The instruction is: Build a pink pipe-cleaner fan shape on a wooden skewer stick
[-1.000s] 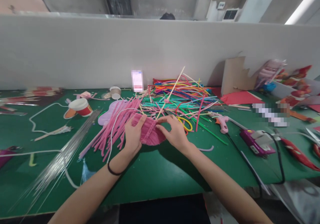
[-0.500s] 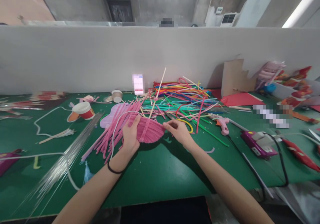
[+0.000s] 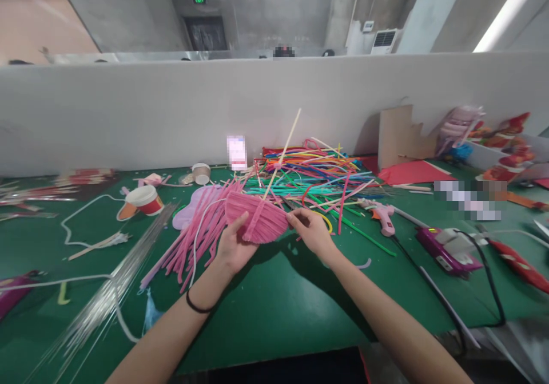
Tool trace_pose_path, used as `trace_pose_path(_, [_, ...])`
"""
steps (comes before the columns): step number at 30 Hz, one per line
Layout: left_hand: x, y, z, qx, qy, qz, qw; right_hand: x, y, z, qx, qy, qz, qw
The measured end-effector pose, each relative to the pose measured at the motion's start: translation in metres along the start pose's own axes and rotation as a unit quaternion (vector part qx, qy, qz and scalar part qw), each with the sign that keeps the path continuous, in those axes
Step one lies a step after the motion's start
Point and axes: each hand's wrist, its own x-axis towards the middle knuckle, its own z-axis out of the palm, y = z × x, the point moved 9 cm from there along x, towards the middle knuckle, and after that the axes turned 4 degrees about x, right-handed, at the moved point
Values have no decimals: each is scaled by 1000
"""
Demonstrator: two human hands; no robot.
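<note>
A pink half-round fan of pipe cleaners (image 3: 261, 219) on a thin wooden stick (image 3: 286, 142) is lifted just above the green table (image 3: 274, 309). My left hand (image 3: 234, 246) grips its lower left edge, thumb on top. My right hand (image 3: 309, 229) pinches its right tip with closed fingers. Loose pink pipe cleaners (image 3: 195, 235) lie to the left of the fan. Behind it spreads a heap of coloured pipe cleaners (image 3: 315, 172).
A paper cup (image 3: 144, 200), a white cable (image 3: 81, 224) and a bundle of thin wires (image 3: 103, 284) lie at the left. On the right are a pink glue gun (image 3: 384, 215), a purple tool (image 3: 446, 246) with black cord, cardboard (image 3: 401, 135) and red paper (image 3: 412, 172). A grey partition (image 3: 171, 109) backs the table.
The pink fan has come up off the table and tilted toward me. My right hand slid from its top to its right tip. The stick now leans further right.
</note>
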Motion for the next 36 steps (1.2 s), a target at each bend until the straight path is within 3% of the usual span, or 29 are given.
trace_pose_path(3, [-6, 4, 9, -4, -30, 3, 1000, -1, 6, 5, 35, -19, 31, 999])
trace_pose_path(9, [-4, 12, 8, 24, -40, 23, 999, -5, 10, 14, 64, -34, 51, 996])
trace_pose_path(18, [1, 14, -10, 31, 20, 28, 999, -5, 3, 13, 85, -51, 35, 994])
trace_pose_path(23, [4, 17, -9, -5, 20, 24, 1000, -11, -10, 18, 129, -81, 19, 988])
trace_pose_path(30, [3, 9, -11, -26, 56, -7, 998, -13, -12, 19, 154, -63, 34, 985])
trace_pose_path(33, [7, 11, -16, -14, 62, 10, 998, -11, -11, 18, 137, -64, 28, 988])
trace_pose_path(36, [15, 16, -25, 8, 73, 36, 997, -6, -9, 5, 95, -19, 10, 995])
